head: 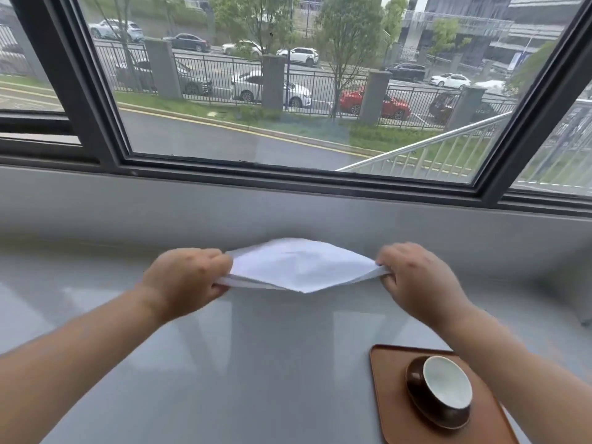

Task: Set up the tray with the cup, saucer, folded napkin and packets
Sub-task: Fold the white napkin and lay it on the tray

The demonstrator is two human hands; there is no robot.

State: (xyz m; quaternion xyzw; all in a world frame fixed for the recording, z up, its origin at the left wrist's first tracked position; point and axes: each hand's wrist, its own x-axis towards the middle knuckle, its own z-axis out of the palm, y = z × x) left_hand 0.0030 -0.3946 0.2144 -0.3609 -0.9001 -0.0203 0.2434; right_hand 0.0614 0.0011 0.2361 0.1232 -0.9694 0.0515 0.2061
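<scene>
Folding the napkin, mid-air, ahead of the tray.

Napkin [301,267] stretched between both hands above the table [224,379], white and partly folded: left hand [185,280] pinching its 9 o'clock corner, right hand [416,280] pinching its 3 o'clock corner. At 5 o'clock from the napkin, tray [390,395] already carrying saucer [416,389] with cup [448,382] on it. No packets in view. Next, probably: bringing the corners together, creasing flat, then laying it on the tray's bare strip at 9 o'clock of the saucer.
</scene>
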